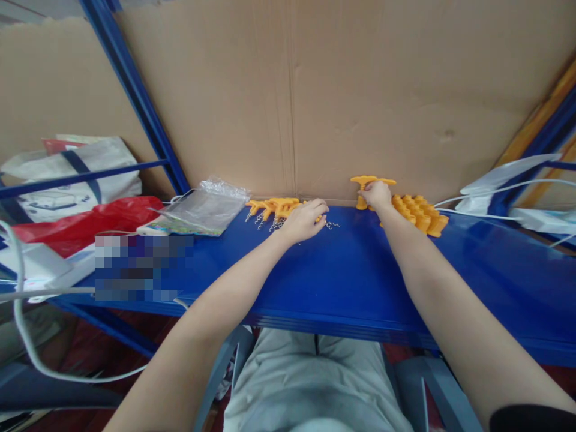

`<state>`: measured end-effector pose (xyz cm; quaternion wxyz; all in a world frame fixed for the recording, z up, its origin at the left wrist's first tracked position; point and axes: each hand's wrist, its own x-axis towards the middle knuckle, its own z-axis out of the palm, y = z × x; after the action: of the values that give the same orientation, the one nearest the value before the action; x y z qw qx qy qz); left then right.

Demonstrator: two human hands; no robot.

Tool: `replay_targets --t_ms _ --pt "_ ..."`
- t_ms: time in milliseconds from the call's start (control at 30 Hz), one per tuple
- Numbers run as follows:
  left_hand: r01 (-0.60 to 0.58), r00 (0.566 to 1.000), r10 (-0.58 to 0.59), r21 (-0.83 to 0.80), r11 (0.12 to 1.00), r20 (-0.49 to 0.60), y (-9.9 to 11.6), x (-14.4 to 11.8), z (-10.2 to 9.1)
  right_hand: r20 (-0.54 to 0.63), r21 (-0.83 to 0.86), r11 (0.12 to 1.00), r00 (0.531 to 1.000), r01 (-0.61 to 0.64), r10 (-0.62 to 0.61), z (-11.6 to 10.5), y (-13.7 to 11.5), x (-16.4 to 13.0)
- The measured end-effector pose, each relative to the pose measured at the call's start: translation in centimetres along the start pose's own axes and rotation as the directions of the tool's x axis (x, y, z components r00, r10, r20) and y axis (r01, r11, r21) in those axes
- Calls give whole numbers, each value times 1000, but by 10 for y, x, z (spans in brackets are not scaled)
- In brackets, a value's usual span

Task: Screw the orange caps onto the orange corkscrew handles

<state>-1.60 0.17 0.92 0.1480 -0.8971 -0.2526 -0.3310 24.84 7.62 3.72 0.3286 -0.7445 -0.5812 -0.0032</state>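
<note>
My left hand (pixel 306 222) is closed around a yellow handle, with a metal spiral poking out to its right: a corkscrew (pixel 333 225). Just left of that hand lies a pile of yellow corkscrews (pixel 276 207), their bare metal spirals pointing toward me. My right hand (pixel 377 194) pinches a yellow T-shaped corkscrew (pixel 362 201), which stands upright by the cardboard; its spiral is out of sight inside a yellow sleeve. Right beside that wrist, yellow sleeves (pixel 418 211) stand grouped in rows. My right forearm hides part of them.
Everything rests on a blue metal shelf (pixel 333 282) backed by a cardboard wall (pixel 288 90). A clear plastic bag (pixel 204 207), a red bag (pixel 99 222) and white cables (pixel 22 324) lie at left. White plastic and cables (pixel 486 186) sit at right.
</note>
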Motion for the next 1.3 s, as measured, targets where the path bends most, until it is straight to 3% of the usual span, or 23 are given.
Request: replay_targets --t_ms 567,1000,1300 --pt "-3 1000 3 6 1000 24 -2 0 3 -42 -22 999 998 -38 37 10 5 7" --pt "-9 1000 9 14 1000 17 -1 0 3 44 -40 999 998 -35 37 1 10 8" --pt "-14 999 13 27 1000 40 -1 0 3 28 -14 995 995 -95 95 2 21 19"
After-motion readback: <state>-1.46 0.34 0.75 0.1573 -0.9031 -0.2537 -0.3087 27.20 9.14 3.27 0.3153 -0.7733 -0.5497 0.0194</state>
